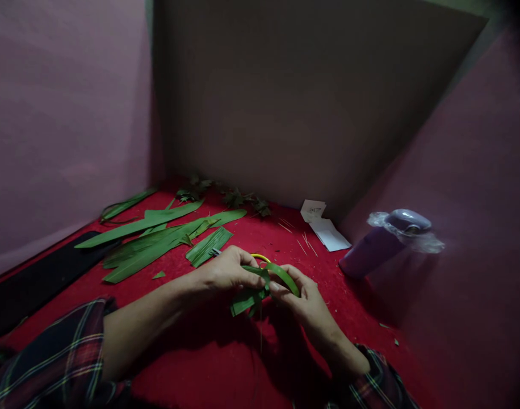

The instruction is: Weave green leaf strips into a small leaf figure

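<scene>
Folded green leaf bundle [243, 301] with a bright, curved strip [289, 279] sits between your hands, above the red cloth [192, 355]. Your left hand [233, 268] reaches in from the left, thumb pointing inward, fingers pinching the bundle; your right hand [306, 292], angled up and inward, grasps the curved strip's side.
</scene>
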Available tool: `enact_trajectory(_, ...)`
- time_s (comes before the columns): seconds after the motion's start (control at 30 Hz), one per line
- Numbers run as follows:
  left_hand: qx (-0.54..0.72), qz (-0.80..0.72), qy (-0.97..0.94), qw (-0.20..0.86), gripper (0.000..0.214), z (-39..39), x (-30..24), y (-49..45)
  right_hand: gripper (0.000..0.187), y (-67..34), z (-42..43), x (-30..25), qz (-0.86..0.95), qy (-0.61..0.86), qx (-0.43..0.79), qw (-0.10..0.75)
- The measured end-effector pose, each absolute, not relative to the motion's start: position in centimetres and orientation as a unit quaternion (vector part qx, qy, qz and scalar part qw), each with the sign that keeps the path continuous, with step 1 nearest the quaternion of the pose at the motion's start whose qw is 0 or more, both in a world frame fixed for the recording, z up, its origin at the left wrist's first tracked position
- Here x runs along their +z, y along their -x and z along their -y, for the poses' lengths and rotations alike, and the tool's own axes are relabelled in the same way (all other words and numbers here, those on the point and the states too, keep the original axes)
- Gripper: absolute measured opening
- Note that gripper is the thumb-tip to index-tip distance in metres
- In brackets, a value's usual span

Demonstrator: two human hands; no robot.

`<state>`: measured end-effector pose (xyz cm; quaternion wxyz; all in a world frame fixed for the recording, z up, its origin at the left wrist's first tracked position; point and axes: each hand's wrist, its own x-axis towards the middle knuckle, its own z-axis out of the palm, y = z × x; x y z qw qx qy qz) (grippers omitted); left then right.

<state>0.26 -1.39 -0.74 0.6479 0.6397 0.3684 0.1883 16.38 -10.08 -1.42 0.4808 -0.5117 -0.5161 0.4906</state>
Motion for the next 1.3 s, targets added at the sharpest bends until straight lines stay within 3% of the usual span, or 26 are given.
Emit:
enact_trajectory(0.53,0.181,-0.371,-0.631,0.657,0.025,1.2,-0.7,-0.3,0.028,-16.2,10.1,-2.0,0.433,0.483,0.572,0.502)
enact_trajectory(1.3,0.166,-0.35,-0.638,0.665,0.024,1.2,-1.0,-0.1,0.026,-16.5,10.1,-3.3,0.424,0.465,0.561,0.538)
